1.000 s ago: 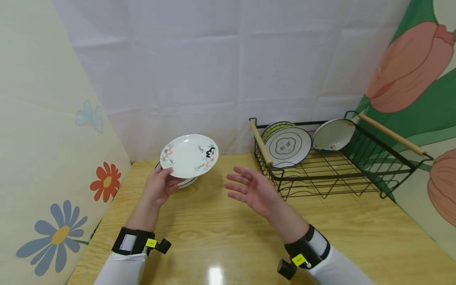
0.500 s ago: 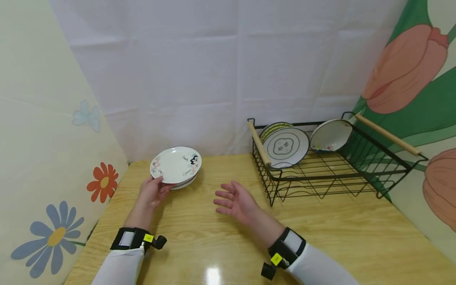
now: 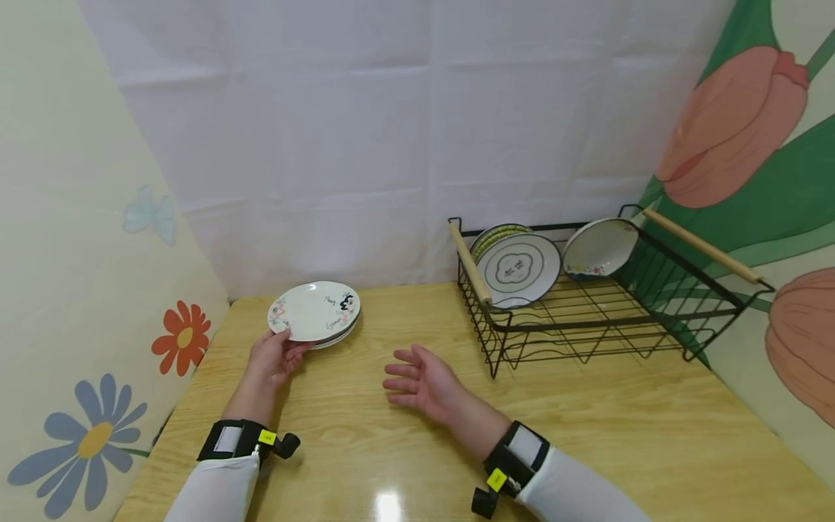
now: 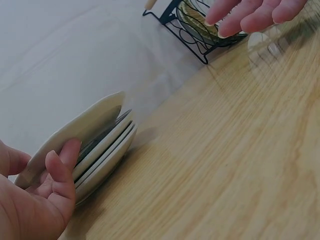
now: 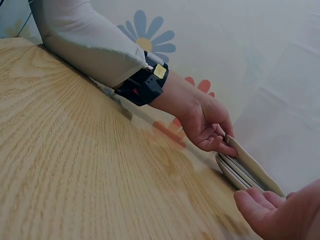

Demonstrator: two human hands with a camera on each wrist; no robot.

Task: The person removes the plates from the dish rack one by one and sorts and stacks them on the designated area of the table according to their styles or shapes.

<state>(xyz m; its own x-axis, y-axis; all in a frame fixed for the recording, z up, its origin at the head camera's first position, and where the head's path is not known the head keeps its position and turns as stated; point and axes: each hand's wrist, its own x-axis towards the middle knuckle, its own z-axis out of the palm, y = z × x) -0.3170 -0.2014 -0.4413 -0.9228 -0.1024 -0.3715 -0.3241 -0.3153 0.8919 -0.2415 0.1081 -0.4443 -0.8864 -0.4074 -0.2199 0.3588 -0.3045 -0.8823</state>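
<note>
A white plate with pink flowers and dark lettering (image 3: 313, 312) lies tilted over a stack of plates (image 3: 335, 341) at the table's back left. My left hand (image 3: 270, 359) pinches its near-left rim, thumb on top and fingers beneath. In the left wrist view the held plate (image 4: 75, 125) rises at an angle from the stack (image 4: 107, 157), with a gap on the finger side. My right hand (image 3: 424, 384) hovers over the middle of the table, palm turned inward, fingers loosely extended and holding nothing.
A black wire dish rack (image 3: 587, 322) with wooden handles stands at the back right. In it are a patterned white plate (image 3: 518, 270), a green-rimmed dish (image 3: 496, 238) behind that, and a white bowl (image 3: 600, 250). A white cloth wall (image 3: 326, 145) backs the wooden table (image 3: 365, 449).
My left hand has lowered the flowered plate down and to the left, onto or just above the stack. The right hand has drawn back down and left, away from the rack.
</note>
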